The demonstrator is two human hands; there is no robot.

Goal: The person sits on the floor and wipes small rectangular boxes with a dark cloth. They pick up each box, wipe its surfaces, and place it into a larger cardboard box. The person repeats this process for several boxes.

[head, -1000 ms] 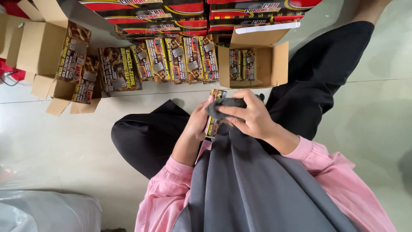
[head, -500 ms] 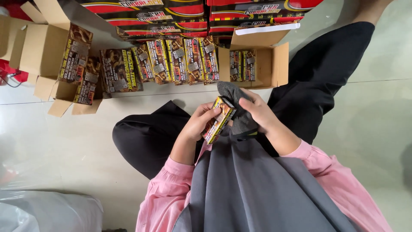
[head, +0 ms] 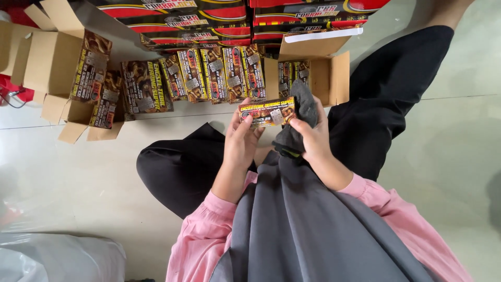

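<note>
1. Pale tiled floor (head: 78,203) seen from above, person sitting on it in black trousers, pink sleeves, grey apron over the lap; clear plastic bag (head: 47,258) at the lower left corner
2. Small printed box (head: 267,112), dark with yellow and red graphics, held lying sideways in front of the knees, between both hands, above the floor
3. Left hand (head: 241,140) has its fingers curled round the box's left end, thumb on the front face, gripping it
4. Right hand (head: 312,137) is closed on a dark grey cloth (head: 301,112), which bunches up against the box's right end; thumb touches the box edge
5. Row of same-kind boxes (head: 209,73) stands upright on the floor just beyond the hands; open cardboard carton (head: 319,73) to the right holds a few more; another open carton (head: 52,68) at left with more boxes leaning on it
6. Red and black long boxes (head: 209,15) stacked along the top edge
7. Handling judgement: box looks light, stiff card, slick printed skin, corners could dent; best taken across the short ends or the long edges, not squeezed on the wide faces
8. Cloth is soft and limp, any pinch works
</note>
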